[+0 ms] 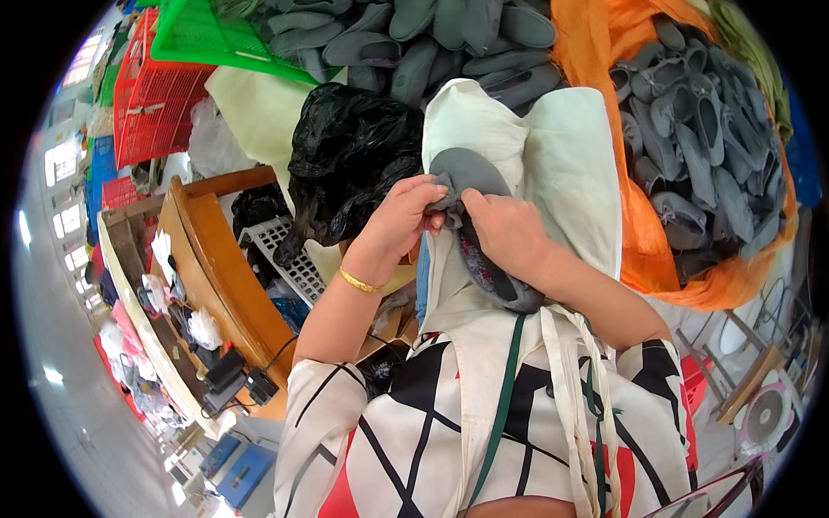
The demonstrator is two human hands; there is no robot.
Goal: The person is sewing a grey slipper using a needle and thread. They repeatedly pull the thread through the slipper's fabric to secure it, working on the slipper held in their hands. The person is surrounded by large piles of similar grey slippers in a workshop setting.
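A grey cloth shoe (467,169) lies over my lap on a white apron (566,164), its toe pointing away from me and its heel toward my waist. My left hand (404,212) pinches a bunched grey bow or strap at the shoe's left side. On the shoe's upper, close to its opening, my right hand (505,226) is closed, thumb and fingertips pressed against the same cloth. A reddish patterned lining shows inside the opening. My fingers cover part of the bow, so its exact form is hidden.
Many grey shoes (414,73) are heaped ahead by a green basket (226,36). An orange sack (643,250) at the right holds more. Black plastic bags (345,155) lie left of my lap, near a wooden table (229,259) and red crates (155,104). A fan (767,410) stands at lower right.
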